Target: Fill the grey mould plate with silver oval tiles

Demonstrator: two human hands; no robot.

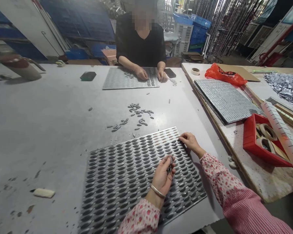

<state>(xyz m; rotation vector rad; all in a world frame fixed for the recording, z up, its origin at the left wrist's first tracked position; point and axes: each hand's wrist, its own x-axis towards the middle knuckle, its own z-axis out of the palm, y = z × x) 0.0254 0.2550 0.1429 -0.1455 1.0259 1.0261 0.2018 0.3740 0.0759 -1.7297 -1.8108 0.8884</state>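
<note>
Panel (160, 138) w/ rows of dark ovals is right in front of me on the white table (51, 130), set at a slant, far edge climbing to the right. Part that matters imo: the pale patch (166, 132) by its far right corner, where the slots show w/o dark ovals. Slots' long axis runs roughly L-R, tilting up a bit to the right.

My right hand (190, 141) is the nearer one, fingertips by the panel's right edge, so the patch is just left of them & a bit farther out. Forearm comes in from the lower right, palm down-ish, thumb + index close together. Can't tell if there's a piece btwn them tbh.

Left hand (162, 175) is closer to me, over the panel, palm turned partly up, fingers curled round a few oval pieces (170, 164). Patch is beyond it, more or less straight out.

Past the far edge there's a loose scatter of ovals (136, 106), & across from me a co-worker (141, 45) has both hands at a second panel (113, 79).
</note>
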